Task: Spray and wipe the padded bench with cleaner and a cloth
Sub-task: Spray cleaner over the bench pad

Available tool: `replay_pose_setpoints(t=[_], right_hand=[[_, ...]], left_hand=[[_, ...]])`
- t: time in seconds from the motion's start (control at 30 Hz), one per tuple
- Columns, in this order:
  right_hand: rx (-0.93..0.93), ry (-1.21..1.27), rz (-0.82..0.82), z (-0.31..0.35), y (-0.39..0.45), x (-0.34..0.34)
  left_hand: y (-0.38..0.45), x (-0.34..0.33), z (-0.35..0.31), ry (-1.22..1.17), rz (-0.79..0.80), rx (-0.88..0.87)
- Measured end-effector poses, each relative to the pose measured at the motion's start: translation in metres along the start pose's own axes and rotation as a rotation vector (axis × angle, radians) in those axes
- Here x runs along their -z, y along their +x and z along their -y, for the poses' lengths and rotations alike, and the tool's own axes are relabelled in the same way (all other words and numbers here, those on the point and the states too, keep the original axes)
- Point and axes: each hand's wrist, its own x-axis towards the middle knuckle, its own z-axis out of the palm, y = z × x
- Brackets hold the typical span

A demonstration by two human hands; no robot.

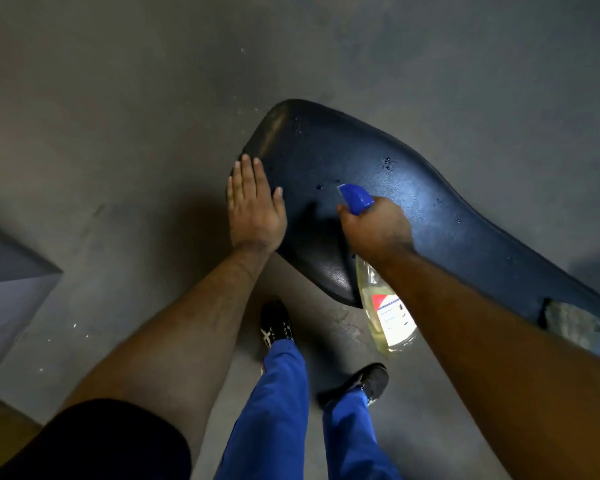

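The left hand (255,206) is being laid flat, fingers straight and together, on the near edge of the padded bench (430,216), apparently so that the pad is being steadied. Further right, the spray bottle (385,306) is being gripped at its neck by the right hand (374,225), with the blue nozzle (355,197) being aimed across the dark pad, where droplets are being left. At the far right, the cloth (572,323) is being kept on the bench, seemingly ready for wiping.
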Motion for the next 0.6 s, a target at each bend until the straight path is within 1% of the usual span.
replay_pose_setpoints(t=[0.13,0.2,0.27,0.4,0.53,0.6], right_hand=[[0.096,0.048,0.067,0.022,0.003,-0.003],[0.149,0.012,0.089,0.041,0.004,-0.006],[0.188,-0.026,0.11,0.059,0.006,-0.012],[0.169,-0.054,0.129,0.084,0.008,-0.024],[0.125,-0.002,0.104,0.086,0.006,-0.025],[0.117,0.023,0.114,0.081,0.002,-0.023]], left_hand=[[-0.001,0.009,0.006,-0.109,0.01,-0.024],[-0.006,0.01,0.01,-0.182,0.007,-0.004],[-0.013,0.01,0.014,-0.205,0.022,0.018],[-0.014,0.013,0.017,-0.218,0.079,-0.002],[-0.013,0.021,0.014,-0.197,0.112,0.014],[-0.012,0.028,0.008,-0.201,0.124,0.05]])
